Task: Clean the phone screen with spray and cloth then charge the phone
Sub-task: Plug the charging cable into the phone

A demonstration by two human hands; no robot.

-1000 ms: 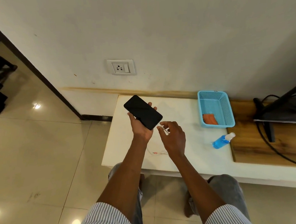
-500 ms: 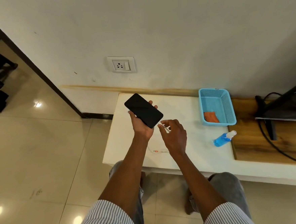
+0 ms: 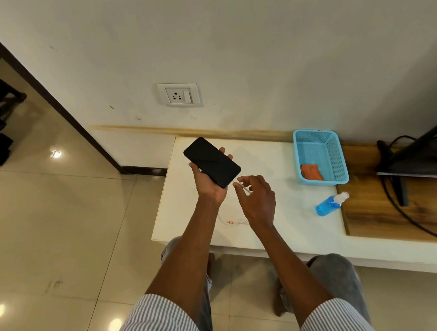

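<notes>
My left hand (image 3: 209,182) grips a black phone (image 3: 212,162), screen up and dark, above the white table (image 3: 185,219). My right hand (image 3: 256,201) pinches the plug end of a thin white charging cable (image 3: 242,187) just right of the phone's lower edge; plug and phone look a finger's width apart. The rest of the cable (image 3: 231,222), with a red tag, lies on the table under my wrists. A blue spray bottle (image 3: 330,204) lies on its side at the right. An orange cloth (image 3: 311,171) sits in a light blue basket (image 3: 337,157).
A white wall socket with switch (image 3: 179,94) is on the wall above the table. A wooden board (image 3: 396,204) with black cables (image 3: 407,219) and a dark stand (image 3: 418,156) takes up the right. Tiled floor (image 3: 61,228) lies to the left; my knees are below the table edge.
Both hands stayed almost in place. My right hand brought the cable plug slightly closer to the phone's lower edge.
</notes>
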